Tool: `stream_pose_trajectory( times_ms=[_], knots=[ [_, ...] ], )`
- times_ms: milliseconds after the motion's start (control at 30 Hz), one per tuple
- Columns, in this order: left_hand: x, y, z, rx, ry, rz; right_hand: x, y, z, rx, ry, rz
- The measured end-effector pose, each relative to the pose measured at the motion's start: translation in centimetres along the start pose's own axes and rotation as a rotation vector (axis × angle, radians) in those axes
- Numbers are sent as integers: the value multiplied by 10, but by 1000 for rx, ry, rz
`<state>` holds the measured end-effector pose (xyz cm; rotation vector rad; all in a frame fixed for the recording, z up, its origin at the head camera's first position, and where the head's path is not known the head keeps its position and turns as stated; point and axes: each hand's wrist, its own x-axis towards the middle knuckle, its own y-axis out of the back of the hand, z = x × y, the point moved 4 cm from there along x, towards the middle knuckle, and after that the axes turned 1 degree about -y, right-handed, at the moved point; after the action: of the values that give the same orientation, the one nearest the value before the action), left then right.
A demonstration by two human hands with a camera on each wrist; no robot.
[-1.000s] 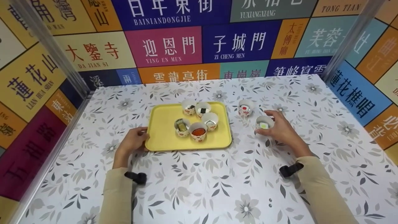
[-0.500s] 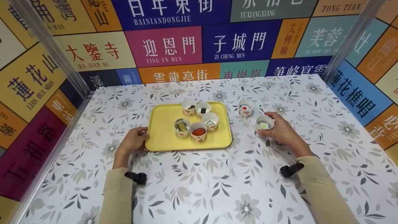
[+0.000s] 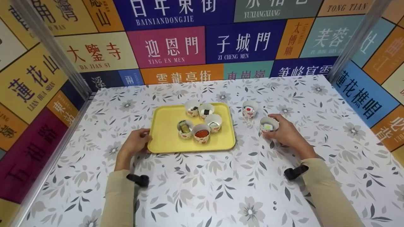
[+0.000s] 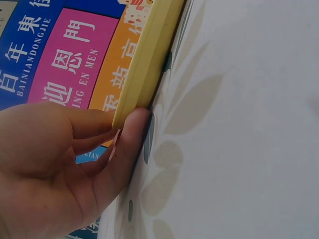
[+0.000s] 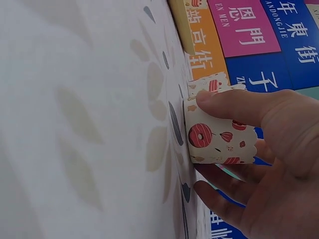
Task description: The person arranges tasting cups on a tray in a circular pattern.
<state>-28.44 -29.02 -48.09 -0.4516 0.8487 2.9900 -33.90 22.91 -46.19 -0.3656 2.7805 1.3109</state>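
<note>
At the left end of the yellow tray [image 3: 164,132], my left hand [image 3: 134,142] pinches the rim; the left wrist view shows thumb and fingertips at the tray edge [image 4: 144,74]. My right hand [image 3: 287,134] grips a patterned paper cup [image 5: 222,137] from its right side, thumb against its wall and fingers behind. Inside that cup lies a white piece with a yellow-green centre [image 3: 267,127]. The cup stands at table level, right of the tray. Several similar cups sit on the tray, among them one with orange-red filling [image 3: 201,134] and one with a green-brown piece [image 3: 185,127].
Another paper cup [image 3: 249,110] with a red-centred white piece stands between the tray and the gripped cup, further back. A white floral cloth [image 3: 202,183] covers the table. Panels with printed place names [image 3: 172,47] rise behind and at both sides.
My right fingers have closed in around the cup's right side; a second ago they were spread wider about it. The left hand, tray and other cups have stayed put.
</note>
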Motion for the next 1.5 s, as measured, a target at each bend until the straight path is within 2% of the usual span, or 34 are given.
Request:
stream_pose_trajectory(
  times_ms=[200, 367, 633, 833, 1167, 1333, 1500],
  knots=[
    [2, 0, 1, 33, 6, 13, -1, 0, -3, 24, -6, 9],
    [2, 0, 1, 42, -13, 10, 0, 0, -5, 31, -25, 16],
    [-1, 0, 2, 35, -37, 6, -2, 0, -11, 30, -10, 36],
    [-2, 1, 0, -8, -24, 1, -2, -4, -18, 53, -11, 31],
    [1, 1, 4, 21, 17, 2, -3, -9, -29, 78, 13, 65],
    [1, 1, 4, 30, 11, 7, -3, -12, -33, 88, 46, 91],
    [-1, 1, 2, 33, 8, -1, -1, -17, -39, 95, 38, 88]
  ],
)
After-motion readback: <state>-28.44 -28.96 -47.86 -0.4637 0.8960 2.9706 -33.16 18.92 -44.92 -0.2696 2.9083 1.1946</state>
